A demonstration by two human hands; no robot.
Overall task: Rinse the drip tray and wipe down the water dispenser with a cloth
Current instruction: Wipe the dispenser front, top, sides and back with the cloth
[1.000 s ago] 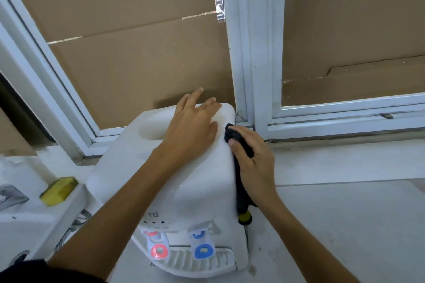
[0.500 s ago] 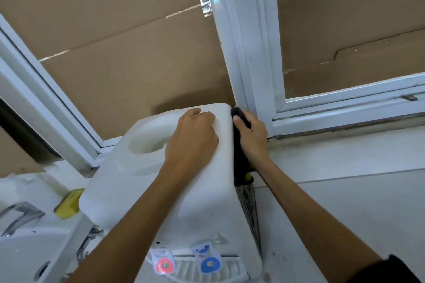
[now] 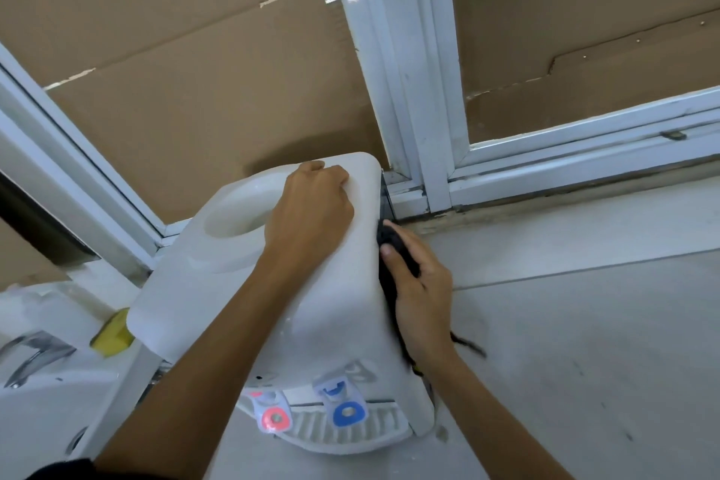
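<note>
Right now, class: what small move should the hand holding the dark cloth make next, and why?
Probably slide the right hand and black cloth down the white plastic water dispenser: the cloth is pressed high on its right side, the left hand steadies the top.

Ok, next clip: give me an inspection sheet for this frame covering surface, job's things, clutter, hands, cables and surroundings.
Surface: pale grey tiled counter, a few dark specks.
Job's things: white plastic water dispenser; white ribbed drip tray seated under the red tap lever and blue tap lever; dark cloth against the dispenser's right side.
Clutter: yellow sponge by the white sink with its chrome tap.
Hands: left hand rests on the dispenser top; right hand presses the cloth.
Cables: nothing seen.
Surroundings: white window frames, brown cardboard behind.
</note>
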